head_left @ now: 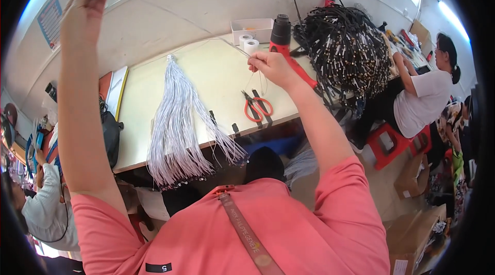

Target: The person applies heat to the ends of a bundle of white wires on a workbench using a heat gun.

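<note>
One thin strand (pixel 196 25) in pinched-shut fingers (pixel 256 60): left hand (pixel 86 11) high, right hand (pixel 273 68) lower

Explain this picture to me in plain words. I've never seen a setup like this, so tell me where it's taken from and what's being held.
There is no machine arm here: you see a person's two bare hands. One wide fisheye camera worn on the head looks down, so straight edges bend near the rim.

The left hand is raised high; the right hand is over the table. A thin, greyish strand appears to stretch between their fingers.

On the pale, flat-topped table lies a long bundle of whitish strands, its loose ends hanging over the near edge. Around it are red-handled scissors, small white rolls, a red-and-black heat gun and a large heap of black cables.
</note>
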`<state>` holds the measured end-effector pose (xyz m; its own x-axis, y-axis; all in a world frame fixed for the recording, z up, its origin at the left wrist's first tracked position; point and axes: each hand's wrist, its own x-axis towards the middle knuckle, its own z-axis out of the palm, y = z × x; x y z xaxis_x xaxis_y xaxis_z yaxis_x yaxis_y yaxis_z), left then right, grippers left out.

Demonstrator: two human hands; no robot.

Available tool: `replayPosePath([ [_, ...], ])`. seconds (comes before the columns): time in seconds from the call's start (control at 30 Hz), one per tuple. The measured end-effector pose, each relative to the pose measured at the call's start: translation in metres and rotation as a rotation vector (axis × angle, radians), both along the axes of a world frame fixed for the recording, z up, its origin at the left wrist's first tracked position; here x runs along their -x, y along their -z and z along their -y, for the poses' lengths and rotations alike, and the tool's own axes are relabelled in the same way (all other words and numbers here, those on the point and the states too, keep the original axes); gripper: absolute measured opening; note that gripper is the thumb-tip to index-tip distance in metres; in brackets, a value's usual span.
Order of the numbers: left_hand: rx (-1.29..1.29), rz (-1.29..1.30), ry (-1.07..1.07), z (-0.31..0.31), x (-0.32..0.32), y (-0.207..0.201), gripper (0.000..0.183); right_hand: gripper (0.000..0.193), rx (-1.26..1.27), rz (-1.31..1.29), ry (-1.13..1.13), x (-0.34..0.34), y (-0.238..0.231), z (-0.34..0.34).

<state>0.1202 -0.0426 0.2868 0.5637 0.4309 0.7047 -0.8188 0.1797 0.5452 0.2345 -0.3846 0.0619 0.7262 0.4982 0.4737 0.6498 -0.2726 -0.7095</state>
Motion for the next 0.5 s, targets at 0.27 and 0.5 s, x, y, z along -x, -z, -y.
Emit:
replayPosePath([
  [0.27, 0.002, 0.065, -0.074, -0.005, 0.011, 0.001, 0.018, 0.018, 0.196, 0.174, 0.046, -0.014, 0.031, -0.018],
  [0.5, -0.018, 0.267, -0.192, -0.055, 0.045, -0.036, 0.019, 0.022, 0.241, 0.180, 0.253, -0.024, 0.053, -0.028],
])
